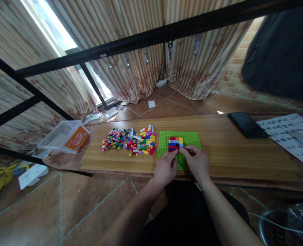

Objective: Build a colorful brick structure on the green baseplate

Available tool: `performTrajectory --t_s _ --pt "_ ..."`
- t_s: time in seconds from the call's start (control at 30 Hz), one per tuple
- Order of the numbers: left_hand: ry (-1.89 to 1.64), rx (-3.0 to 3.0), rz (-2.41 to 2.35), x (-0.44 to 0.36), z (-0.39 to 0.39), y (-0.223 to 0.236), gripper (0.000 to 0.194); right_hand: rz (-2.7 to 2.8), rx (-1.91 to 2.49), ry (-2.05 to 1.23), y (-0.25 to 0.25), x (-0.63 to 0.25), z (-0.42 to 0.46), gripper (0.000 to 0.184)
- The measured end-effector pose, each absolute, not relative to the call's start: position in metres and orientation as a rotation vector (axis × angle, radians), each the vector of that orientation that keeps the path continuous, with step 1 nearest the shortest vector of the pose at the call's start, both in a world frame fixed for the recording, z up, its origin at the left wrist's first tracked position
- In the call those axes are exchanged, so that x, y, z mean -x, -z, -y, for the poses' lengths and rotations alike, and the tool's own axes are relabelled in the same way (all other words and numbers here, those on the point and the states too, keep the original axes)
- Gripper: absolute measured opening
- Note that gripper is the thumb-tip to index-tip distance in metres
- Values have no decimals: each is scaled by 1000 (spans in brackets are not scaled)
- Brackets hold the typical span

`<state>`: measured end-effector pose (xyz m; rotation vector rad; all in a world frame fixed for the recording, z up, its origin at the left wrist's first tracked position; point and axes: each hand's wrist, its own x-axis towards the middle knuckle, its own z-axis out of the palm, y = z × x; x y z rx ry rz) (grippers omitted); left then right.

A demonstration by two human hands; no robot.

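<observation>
A green studded baseplate (164, 138) lies on the wooden table, with a low block of building bricks (175, 141) in red, blue, yellow and other colours on it. My left hand (166, 166) is closed at the block's near edge, thumb and fingers pinched together. Close beside it, my right hand (197, 161) pinches at the block's near right corner. The fingertips of both hands almost meet there. Whatever lies between them is too small and too covered to make out. Left of the baseplate are a pile of mixed bricks (141, 141) and a pile of smaller bricks (114, 138).
A clear plastic box (61, 135) with an orange label stands beyond the table's left end. On the right of the wooden table (223, 153) lie a dark phone (247, 124) and a printed sheet (292, 133). Black metal bars (131, 39) cross above the far side.
</observation>
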<state>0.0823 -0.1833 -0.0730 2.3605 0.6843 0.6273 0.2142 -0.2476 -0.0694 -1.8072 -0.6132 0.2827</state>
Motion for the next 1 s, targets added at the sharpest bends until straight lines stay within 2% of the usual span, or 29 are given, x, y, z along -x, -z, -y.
performTrajectory --t_s 0.4,0.57,0.77,1.0 --pt "-637 -2314 -701 -82 183 74 38 644 1840 -196 67 -209 247 47" --pt "-627 -2308 -694 -82 183 73 47 662 1874 -140 68 -208 246 51" --pt "-618 -2337 -659 -81 183 74 56 666 1890 -114 67 -208 246 50" --pt "-601 -2375 -682 -82 184 72 52 695 1825 -138 70 -206 246 45"
